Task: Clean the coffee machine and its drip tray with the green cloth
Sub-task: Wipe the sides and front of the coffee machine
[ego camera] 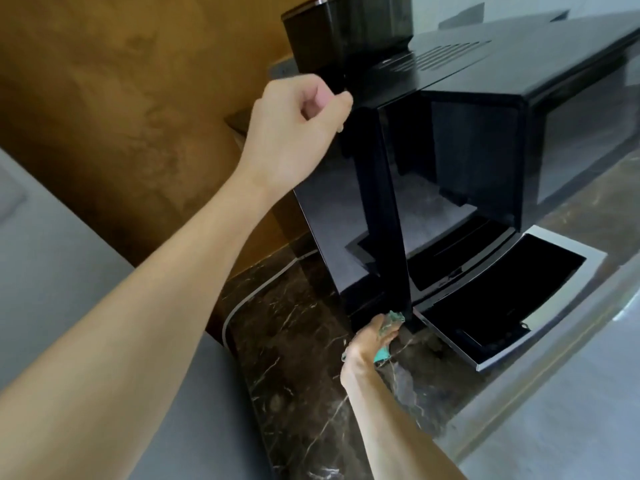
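Coffee machine (485, 81) sits on the bench (294, 358). Our right hand (370, 346) bunches the green cloth (395, 318) against its bottom corner. Our left hand (304, 109) curls at the top corner; we cannot tell if it grips. Next, we think, comes the drip tray (557, 244) beside the cloth.

I see a dark marble countertop (294, 358), veined white, with a pale cable (256, 293) curving along its left edge (its far end is hidden). A mottled ochre wall (138, 116) stands behind, and a grey surface (554, 410) borders the countertop's right edge.
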Tool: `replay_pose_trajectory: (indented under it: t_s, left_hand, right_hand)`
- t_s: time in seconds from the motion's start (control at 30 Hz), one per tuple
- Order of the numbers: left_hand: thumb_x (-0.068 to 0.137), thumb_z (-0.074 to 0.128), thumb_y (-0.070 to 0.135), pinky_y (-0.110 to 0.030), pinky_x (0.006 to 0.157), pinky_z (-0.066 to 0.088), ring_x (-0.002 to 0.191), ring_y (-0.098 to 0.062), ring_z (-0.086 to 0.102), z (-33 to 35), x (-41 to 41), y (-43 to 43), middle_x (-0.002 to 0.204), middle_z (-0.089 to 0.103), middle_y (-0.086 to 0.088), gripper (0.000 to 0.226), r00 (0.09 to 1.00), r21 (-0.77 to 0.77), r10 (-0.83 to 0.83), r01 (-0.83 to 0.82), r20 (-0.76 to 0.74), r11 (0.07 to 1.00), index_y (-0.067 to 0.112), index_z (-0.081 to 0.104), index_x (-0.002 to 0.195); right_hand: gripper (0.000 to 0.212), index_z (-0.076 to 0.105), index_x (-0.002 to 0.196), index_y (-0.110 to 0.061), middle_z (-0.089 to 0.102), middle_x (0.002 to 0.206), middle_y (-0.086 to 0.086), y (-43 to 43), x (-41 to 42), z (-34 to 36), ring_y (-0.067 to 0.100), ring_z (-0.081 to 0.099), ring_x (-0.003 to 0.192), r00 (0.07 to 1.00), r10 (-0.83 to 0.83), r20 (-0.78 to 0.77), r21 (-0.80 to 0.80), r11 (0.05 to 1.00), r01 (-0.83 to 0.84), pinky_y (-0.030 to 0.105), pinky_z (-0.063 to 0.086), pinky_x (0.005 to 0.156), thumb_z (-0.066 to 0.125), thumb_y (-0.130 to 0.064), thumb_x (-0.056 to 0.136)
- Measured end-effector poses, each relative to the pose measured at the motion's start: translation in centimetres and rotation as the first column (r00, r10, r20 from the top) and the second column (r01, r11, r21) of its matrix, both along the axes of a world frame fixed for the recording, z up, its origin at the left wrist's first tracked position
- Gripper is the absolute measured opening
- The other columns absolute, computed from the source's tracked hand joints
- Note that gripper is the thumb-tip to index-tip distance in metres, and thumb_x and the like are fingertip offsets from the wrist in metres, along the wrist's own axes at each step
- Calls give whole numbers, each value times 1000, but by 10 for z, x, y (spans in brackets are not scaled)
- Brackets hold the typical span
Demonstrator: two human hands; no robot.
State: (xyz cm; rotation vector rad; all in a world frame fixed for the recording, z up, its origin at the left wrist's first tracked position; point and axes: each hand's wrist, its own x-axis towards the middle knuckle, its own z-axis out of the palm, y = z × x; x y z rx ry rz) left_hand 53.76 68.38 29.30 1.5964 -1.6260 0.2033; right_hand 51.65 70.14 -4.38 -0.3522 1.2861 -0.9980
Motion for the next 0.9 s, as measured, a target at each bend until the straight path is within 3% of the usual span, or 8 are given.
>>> replay_pose_trajectory:
  t_s: [0.1, 0.2, 0.27, 0.33, 0.4, 0.6, 0.77, 0.9]
  left_hand:
    - [99, 60, 39, -19, 71, 54, 71, -6, 60, -10, -2, -4, 69, 62, 9, 34, 994, -39, 98, -96, 39, 995, 13, 68, 79]
    - [99, 59, 42, -24, 78, 58, 74, -5, 61, -10, -5, -3, 73, 63, 9, 33, 991, -38, 131, -129, 35, 991, 15, 68, 81]
    - [100, 58, 41, -30, 82, 58, 75, -5, 61, -9, -5, -1, 73, 62, 10, 33, 994, -11, 108, -108, 29, 994, 17, 67, 80]
    - [99, 58, 41, -36, 86, 57, 76, -9, 62, -7, -4, 1, 71, 61, 10, 33, 996, 20, 87, -87, 26, 996, 21, 66, 75]
    - [100, 58, 39, -36, 90, 55, 78, -13, 63, -2, -3, 2, 72, 62, 7, 34, 999, 53, 37, -37, 2, 998, 19, 65, 74]
    - [103, 58, 28, -4, 76, 40, 74, -3, 55, 3, -2, 6, 76, 59, -7, 34, 995, 131, -64, 73, -75, 989, 11, 63, 74]
    - [102, 59, 34, 2, 86, 39, 94, -16, 64, 0, -1, 1, 87, 66, -15, 36, 996, 119, -23, 33, -82, 992, 24, 60, 68]
    - [102, 58, 36, -3, 86, 40, 80, -3, 60, -1, -1, 3, 71, 59, 1, 37, 994, 111, -54, 64, -96, 992, 15, 61, 72]
  right_hand:
    - [79, 6, 165, -21, -4, 172, 6, -13, -2, 28, 26, 1, 158, 996, 82, 36, 67, 994, -85, 49, 6, 127, 14, -60, 97]
    - [53, 15, 162, -11, -10, 169, 20, -10, -1, 80, 37, 3, 155, 999, -45, 9, 73, 996, 44, 49, 12, 125, 15, -16, 109]
    - [53, 6, 163, -11, -26, 166, 17, 11, 5, 126, 32, -20, 155, 996, 60, -60, -127, 990, -67, 49, -6, 126, 14, -14, 110]
    - [61, -14, 162, -25, -36, 164, 0, 32, 15, 174, 14, -37, 148, 991, 39, -125, -489, 867, -95, 40, -21, 123, 12, -42, 110]
    - [62, -20, 156, -34, -33, 164, -7, 38, 25, 215, 11, -35, 149, 967, -108, -232, -732, 674, -100, 36, -22, 123, 13, -49, 105]
    - [62, -2, 162, -29, -14, 171, -3, 16, 12, 179, 20, -18, 157, 883, -285, -372, -888, 387, -249, 49, -9, 127, 25, -42, 107]
    - [71, 0, 162, -32, -10, 172, -4, 21, 7, 35, 15, -10, 158, 948, -106, -301, -586, 804, -96, 54, 4, 127, 19, -65, 102]
    - [73, 1, 161, -39, -7, 172, -6, 16, 6, 0, 20, -4, 158, 983, -25, -183, -361, 932, -43, 56, 8, 126, 26, -63, 97]
